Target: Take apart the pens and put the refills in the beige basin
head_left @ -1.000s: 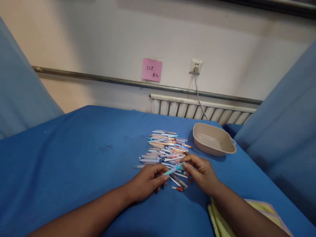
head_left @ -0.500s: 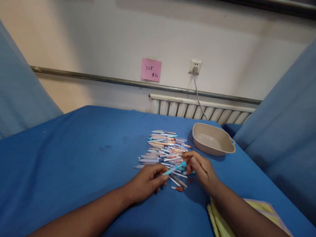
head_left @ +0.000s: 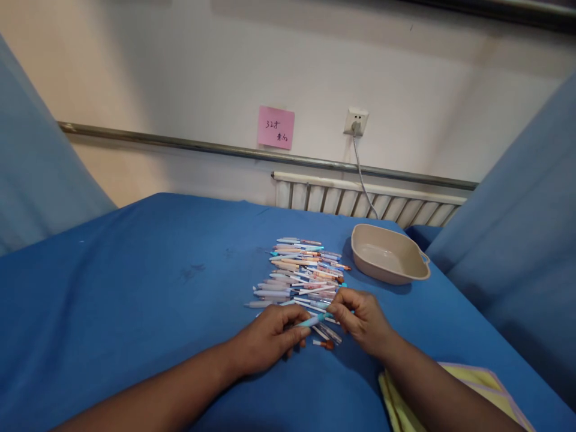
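My left hand (head_left: 270,339) is closed round a light-blue pen (head_left: 314,321), which points to the right and slightly up. The fingers of my right hand (head_left: 366,324) pinch together at the pen's teal end, hiding its tip. Just beyond both hands lies a loose stack of pens and pen parts (head_left: 274,287), in white, pale orange, grey and blue, with several thin white tubes among them. A small orange-brown piece with a white stem (head_left: 327,344) rests on the blue sheet below the held pen.
A beige plastic basin (head_left: 389,255) stands right of the pens on the blue-covered bed (head_left: 135,300). A folded yellow cloth (head_left: 477,384) lies under my right forearm. Behind are a radiator (head_left: 342,195), a wall rail and a pink note (head_left: 276,127); blue curtains hang on both sides.
My right hand has moved down and left, and its fingers have closed on the teal end of the pen. The left hand keeps its hold, lowered slightly.
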Demonstrator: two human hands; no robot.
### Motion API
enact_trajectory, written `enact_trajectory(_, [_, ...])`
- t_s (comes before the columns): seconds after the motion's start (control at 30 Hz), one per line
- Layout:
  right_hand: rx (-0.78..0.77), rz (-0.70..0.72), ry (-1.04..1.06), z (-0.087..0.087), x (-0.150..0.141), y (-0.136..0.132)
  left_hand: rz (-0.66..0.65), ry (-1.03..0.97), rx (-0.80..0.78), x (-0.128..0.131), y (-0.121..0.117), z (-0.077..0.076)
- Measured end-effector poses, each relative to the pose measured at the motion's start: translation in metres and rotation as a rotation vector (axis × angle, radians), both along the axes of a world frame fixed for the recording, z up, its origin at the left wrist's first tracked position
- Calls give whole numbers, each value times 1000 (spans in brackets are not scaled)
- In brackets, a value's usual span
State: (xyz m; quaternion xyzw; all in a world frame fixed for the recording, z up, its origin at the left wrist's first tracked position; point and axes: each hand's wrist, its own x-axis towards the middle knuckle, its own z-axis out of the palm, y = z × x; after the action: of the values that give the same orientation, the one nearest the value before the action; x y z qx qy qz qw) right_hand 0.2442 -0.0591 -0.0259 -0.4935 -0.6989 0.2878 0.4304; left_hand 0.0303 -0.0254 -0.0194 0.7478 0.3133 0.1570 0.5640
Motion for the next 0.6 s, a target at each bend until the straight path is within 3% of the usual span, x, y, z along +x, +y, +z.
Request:
enact_trajectory(0.2, [0, 37, 100, 1, 3, -5, 41, -27, -60, 0, 4, -4])
enact_trajectory(0.6, [11, -5, 5, 0, 0, 0, 8, -74, -158, 3, 0, 0])
